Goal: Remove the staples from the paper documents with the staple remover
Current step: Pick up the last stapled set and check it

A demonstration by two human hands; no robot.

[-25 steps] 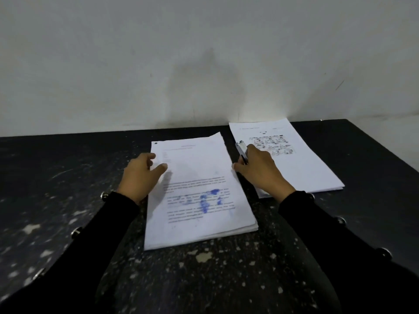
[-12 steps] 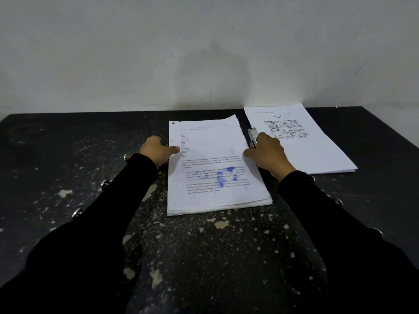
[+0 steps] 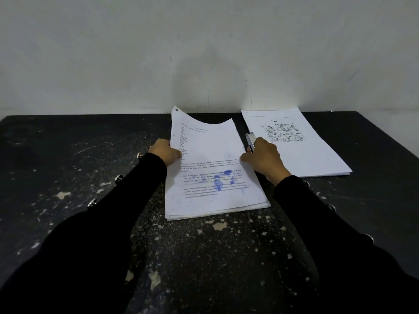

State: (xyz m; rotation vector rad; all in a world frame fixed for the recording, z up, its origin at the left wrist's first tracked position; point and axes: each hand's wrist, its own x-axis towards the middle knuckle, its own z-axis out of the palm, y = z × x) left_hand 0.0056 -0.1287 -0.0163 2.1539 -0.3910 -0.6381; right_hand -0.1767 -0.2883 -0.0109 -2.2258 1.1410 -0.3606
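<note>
Head view: my left hand (image 3: 165, 152) pinches the left edge of the near paper stack (image 3: 213, 177), whose top sheet lifts and curls at its far edge. My right hand (image 3: 260, 158) is closed around the staple remover (image 3: 250, 141), thumb on the stack's right edge. A second stack (image 3: 317, 155) lies flat to the right on the black, paint-flecked table (image 3: 68, 177).

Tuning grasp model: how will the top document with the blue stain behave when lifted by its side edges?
Likely floppy: the blue-stained document already sags at its far edge between the left hand and right hand. Probably light. Sheets may fan out, as the near edges look uneven.
</note>
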